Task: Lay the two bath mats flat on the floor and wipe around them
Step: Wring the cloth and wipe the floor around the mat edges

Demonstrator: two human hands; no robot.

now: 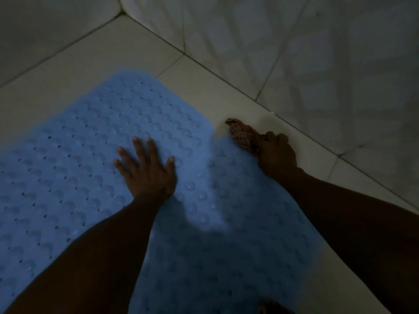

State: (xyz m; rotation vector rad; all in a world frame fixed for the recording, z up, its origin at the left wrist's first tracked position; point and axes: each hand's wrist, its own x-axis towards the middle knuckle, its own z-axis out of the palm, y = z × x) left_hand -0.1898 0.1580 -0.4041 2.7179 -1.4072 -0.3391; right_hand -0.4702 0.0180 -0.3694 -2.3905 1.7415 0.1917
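A light blue rubber bath mat point(74, 159) with raised bumps and small holes lies flat on the pale tiled floor and fills the middle and left of the head view. My left hand point(147, 171) rests palm down on it with the fingers spread. My right hand point(275, 152) is closed around a red and white checked cloth point(242, 134), which touches the floor just past the mat's right edge. Only one mat can be made out; a second mat is not distinguishable in the dim light.
The tiled wall point(317, 53) runs diagonally along the right, close to the cloth. A corner where two walls meet lies at the top point(122, 12). Bare floor tiles point(95, 53) show beyond the mat's far edge.
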